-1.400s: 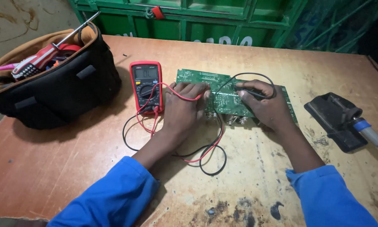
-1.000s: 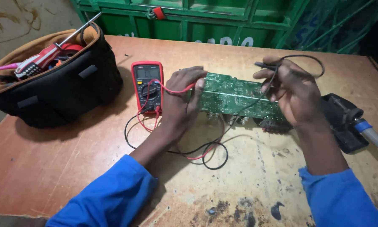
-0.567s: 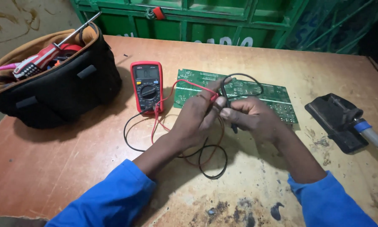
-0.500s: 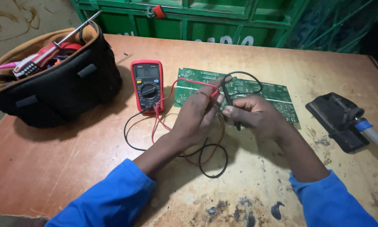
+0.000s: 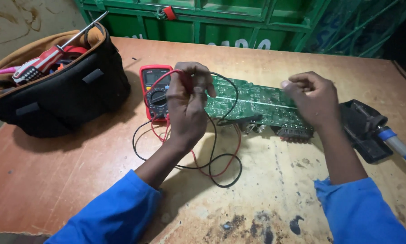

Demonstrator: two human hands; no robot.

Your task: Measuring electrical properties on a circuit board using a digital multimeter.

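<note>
Head view: left hand (image 5: 185,106) pinches both probe leads (image 5: 212,153) above the bench (image 5: 76,180); right hand (image 5: 313,97), fingers curled, grips the green circuit board (image 5: 252,101) by its edge. Board likely light, stiff, fragile; best held by edges.

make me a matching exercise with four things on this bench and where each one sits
Things:
1. red-cased multimeter
2. green circuit board
3. black fabric tool bag
4. blue-handled soldering iron

Places:
A. far left of the wooden table
B. far right edge
C. under the right hand
D. just behind the left hand, which holds the probe leads

Pairs: 1-D, 2-C, 3-A, 4-B
</note>
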